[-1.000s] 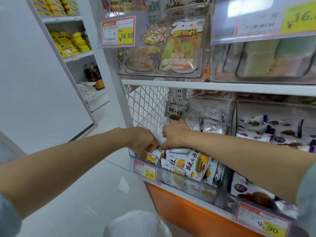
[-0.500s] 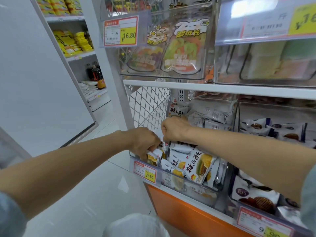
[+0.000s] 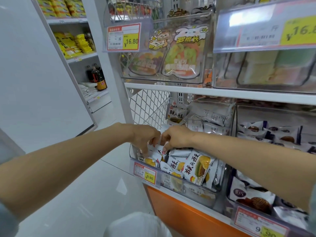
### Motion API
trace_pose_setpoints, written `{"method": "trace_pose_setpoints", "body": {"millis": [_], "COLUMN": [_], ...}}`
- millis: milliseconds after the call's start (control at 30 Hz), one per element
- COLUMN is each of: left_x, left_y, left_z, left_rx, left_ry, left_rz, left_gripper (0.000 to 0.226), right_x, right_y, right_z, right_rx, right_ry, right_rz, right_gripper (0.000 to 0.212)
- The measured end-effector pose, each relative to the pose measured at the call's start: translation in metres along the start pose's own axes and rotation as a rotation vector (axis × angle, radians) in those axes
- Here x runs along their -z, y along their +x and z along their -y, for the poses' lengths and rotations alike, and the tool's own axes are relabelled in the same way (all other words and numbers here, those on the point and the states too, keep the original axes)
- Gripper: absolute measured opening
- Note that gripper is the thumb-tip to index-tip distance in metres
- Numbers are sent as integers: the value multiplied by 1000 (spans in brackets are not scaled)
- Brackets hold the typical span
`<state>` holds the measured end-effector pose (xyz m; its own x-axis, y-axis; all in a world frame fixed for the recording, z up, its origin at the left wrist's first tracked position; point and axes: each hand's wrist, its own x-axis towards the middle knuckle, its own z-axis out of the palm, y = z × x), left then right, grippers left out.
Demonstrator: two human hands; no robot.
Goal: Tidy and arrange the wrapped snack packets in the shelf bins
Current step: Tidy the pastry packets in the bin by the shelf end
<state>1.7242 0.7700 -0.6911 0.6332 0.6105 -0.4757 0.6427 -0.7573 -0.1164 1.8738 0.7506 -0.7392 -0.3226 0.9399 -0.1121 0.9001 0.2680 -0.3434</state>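
Observation:
A clear plastic bin [image 3: 191,189] on the lower shelf holds several white snack packets printed with a burger picture [image 3: 198,168]. Both my hands meet over the bin's front left corner. My left hand [image 3: 145,137] pinches the top of a white packet [image 3: 156,153] that stands at the bin's left end. My right hand [image 3: 176,137] has its fingers curled on the same packet from the right side. More white packets [image 3: 210,122] are piled at the back of the bin.
A neighbouring bin [image 3: 253,199] on the right holds purple-and-white packets. Price tags [image 3: 145,173] hang on the bin fronts. A white shelf board [image 3: 222,94] runs just above, with clear bins of candy bags [image 3: 183,53] on it. A wire mesh panel [image 3: 148,108] closes the left side.
My right hand has come down and forward from the pile to meet my left hand at the front left packet. The view has shifted slightly.

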Motion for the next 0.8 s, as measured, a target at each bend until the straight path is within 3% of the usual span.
{"method": "trace_pose_setpoints", "body": {"millis": [67, 167, 300, 500, 600, 667, 800], "left_x": [-2, -7, -11, -9, -5, -1, -4], "left_y": [-2, 1, 3, -4, -9, -12, -12], "left_z": [-1, -2, -4, -10, -11, -17, -34], "left_rx": [8, 4, 21, 50, 81, 98, 166], "left_ry": [-65, -54, -58, -51, -78, -244, -633], "left_rz": [-18, 41, 50, 49, -75, -233, -445], "left_gripper": [67, 82, 80, 76, 66, 53, 40], "right_x": [7, 26, 44, 43, 51, 61, 65], "right_y": [-5, -18, -37, -49, -52, -56, -60], "right_z": [-2, -12, -40, -51, -55, -61, -69], "right_rx": [23, 63, 51, 94, 53, 0, -21], "right_ry": [92, 76, -141, -311, -136, 21, 103], "right_rz": [-34, -85, 27, 74, -38, -170, -163], "right_gripper": [19, 24, 35, 28, 40, 39, 32]}}
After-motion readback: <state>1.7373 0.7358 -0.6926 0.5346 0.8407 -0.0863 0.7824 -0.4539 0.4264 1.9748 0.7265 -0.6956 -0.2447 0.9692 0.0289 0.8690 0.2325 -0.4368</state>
